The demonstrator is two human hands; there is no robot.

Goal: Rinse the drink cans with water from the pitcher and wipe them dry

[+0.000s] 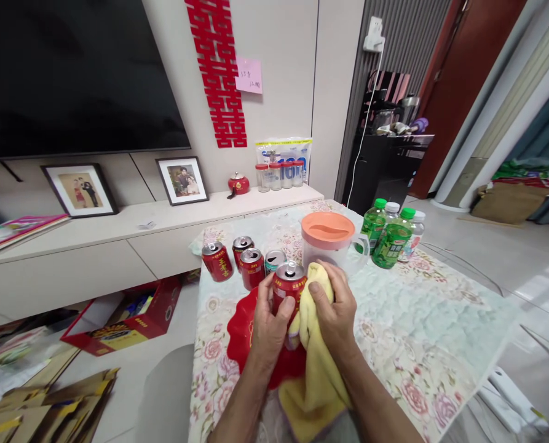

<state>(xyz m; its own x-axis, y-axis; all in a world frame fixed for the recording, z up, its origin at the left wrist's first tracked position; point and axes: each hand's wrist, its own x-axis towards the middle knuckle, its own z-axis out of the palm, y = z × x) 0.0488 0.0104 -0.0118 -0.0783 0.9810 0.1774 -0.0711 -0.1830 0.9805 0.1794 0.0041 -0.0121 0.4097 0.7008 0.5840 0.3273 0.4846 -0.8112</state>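
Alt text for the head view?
A person's left hand holds a red drink can above a scalloped red dish, the right hand bunching a yellow cloth against the can. Beyond, on a floral tablecloth, stand three more red cans, a teal can, an orange-lidded pitcher and four bottles.

Yellow characters 王老吉 are read down the leftmost can (217, 261); the small lettering on the held can (289, 280) cannot be made out. "100" is printed in large blue digits on the bag (297, 151), partly covered. 囍 is repeated down the red strip (219, 74). "35" is handwritten on the pink note (249, 75), remainder illegible. Bottle (393, 243) labels not readable.
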